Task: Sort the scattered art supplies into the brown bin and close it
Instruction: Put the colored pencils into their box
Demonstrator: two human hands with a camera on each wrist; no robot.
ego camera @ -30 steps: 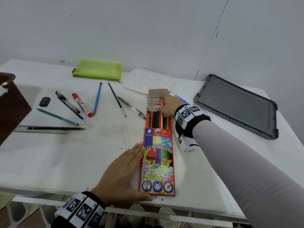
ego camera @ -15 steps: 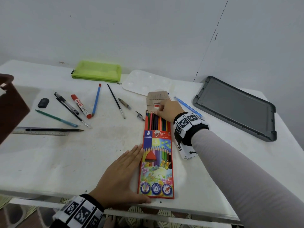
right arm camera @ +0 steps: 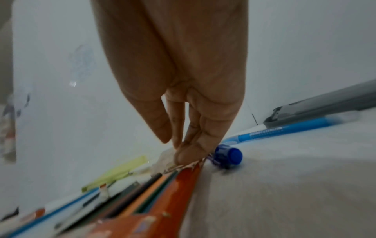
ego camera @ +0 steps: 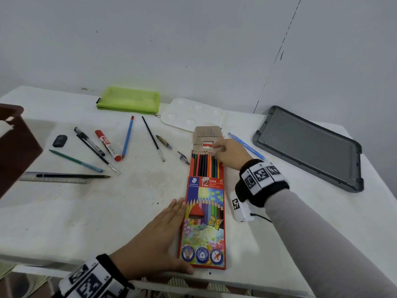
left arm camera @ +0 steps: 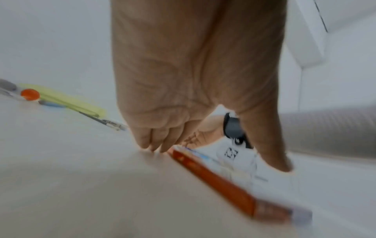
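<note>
Right hand (ego camera: 231,154) has come back from the flap end to the pencil tips, fingers bent on the open end of the pencil box (ego camera: 203,222), apparently nudging pencils in; no clear grip seen. Left hand (ego camera: 154,244) stays flat, fingers straight, pressed against the box's left edge near the front edge. So the box is not yet closed or binned. Brown bin (ego camera: 12,143) sits far left, grey lid (ego camera: 309,147) far right. Pens, marker, ruler (ego camera: 55,179), green pouch (ego camera: 129,101) lie scattered on the white worktop (ego camera: 107,211); bare grey wall behind.
</note>
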